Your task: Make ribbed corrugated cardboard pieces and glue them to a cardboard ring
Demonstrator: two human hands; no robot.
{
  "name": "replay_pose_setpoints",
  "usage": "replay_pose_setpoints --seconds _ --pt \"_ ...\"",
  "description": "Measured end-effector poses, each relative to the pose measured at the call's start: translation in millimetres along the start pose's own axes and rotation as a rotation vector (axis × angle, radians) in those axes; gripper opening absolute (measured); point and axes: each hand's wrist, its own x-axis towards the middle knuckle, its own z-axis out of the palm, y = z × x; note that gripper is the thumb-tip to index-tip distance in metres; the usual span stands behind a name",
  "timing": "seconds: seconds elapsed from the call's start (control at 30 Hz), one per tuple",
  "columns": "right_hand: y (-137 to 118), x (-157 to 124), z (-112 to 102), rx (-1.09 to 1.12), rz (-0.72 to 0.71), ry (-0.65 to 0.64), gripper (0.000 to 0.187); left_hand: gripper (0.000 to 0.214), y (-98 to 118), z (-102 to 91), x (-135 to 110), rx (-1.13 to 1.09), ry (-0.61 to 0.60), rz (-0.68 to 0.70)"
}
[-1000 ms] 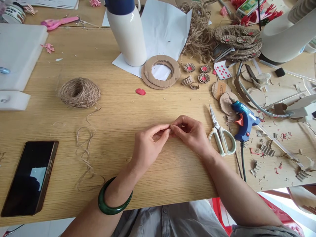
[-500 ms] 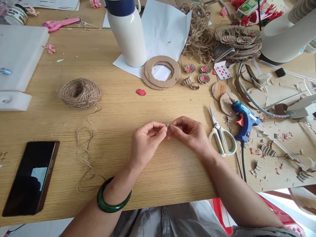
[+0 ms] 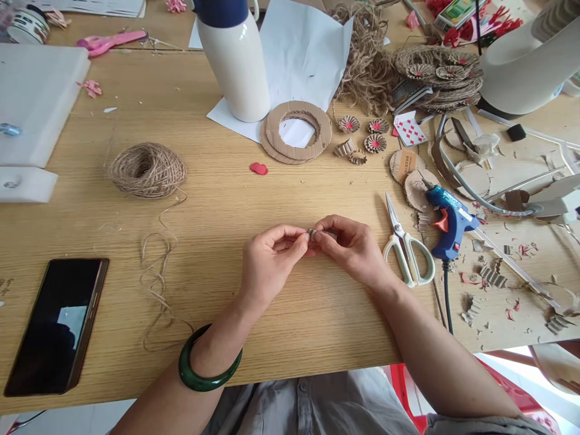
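Observation:
Between my fingertips is a small strip of corrugated cardboard [image 3: 312,234], mostly covered by them. My left hand [image 3: 275,257] pinches its left end, thumb against forefinger. Opposite it, my right hand [image 3: 347,246] pinches the same strip, and a bit of it shows behind the right fingers. Both hands hover just over the wooden table, nearly touching each other. Beyond them lie red paper discs [image 3: 258,168], stacked cardboard rings [image 3: 277,148], and pleated cardboard flowers with red centres [image 3: 375,143]. Two curled corrugated pieces [image 3: 357,157] sit beside the flowers.
White-handled scissors [image 3: 408,257] and a blue glue gun [image 3: 452,220] lie right of my hands, near cardboard scraps [image 3: 492,277]. At left are a twine ball [image 3: 147,171] with a loose strand and a phone [image 3: 57,326]. A white jug [image 3: 235,66] stands at the back.
Slightly more of the corrugated strip shows between my fingertips. Both hands have shifted only a little and keep their pinch; the things on the table stay where they were.

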Motion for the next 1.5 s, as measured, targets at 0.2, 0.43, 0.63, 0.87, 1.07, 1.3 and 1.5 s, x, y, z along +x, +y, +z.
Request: replay_pose_setpoints --seconds 0.2,0.43,0.63,0.87,1.07,1.3,1.5 --pt "1.8 -0.3 -0.8 -0.045 -0.044 -0.01 0.018 0.015 -0.3 -0.1 -0.1 -0.011 0.0 -0.013" --pt "1.1 0.2 -0.3 -0.053 -0.037 -0.004 0.02 0.012 -1.9 -1.4 -0.8 0.031 -0.021 0.019" --pt "2.7 0.8 -0.8 -0.1 -0.046 -0.002 0.019 0.008 -4.3 -3.3 -2.3 0.205 -0.013 0.14" --pt "5.0 1.0 -2.8 -0.113 -0.043 0.022 0.027 0.01 -5.3 -4.5 -2.5 0.398 -0.02 0.345" --pt "5.9 1.7 -1.4 0.059 -0.037 0.002 0.033 0.009 -1.6 -7.1 -1.1 0.367 -0.064 0.329" --pt "1.4 0.8 -1.0 0.078 -0.124 0.022 0.014 0.014 0.5 -9.1 1.4 0.031 -0.207 0.05" --pt "-9.1 0.9 -5.6 0.381 0.024 -0.132 0.017 0.014 5.6 -7.1 1.1 -0.054 -0.242 -0.004"
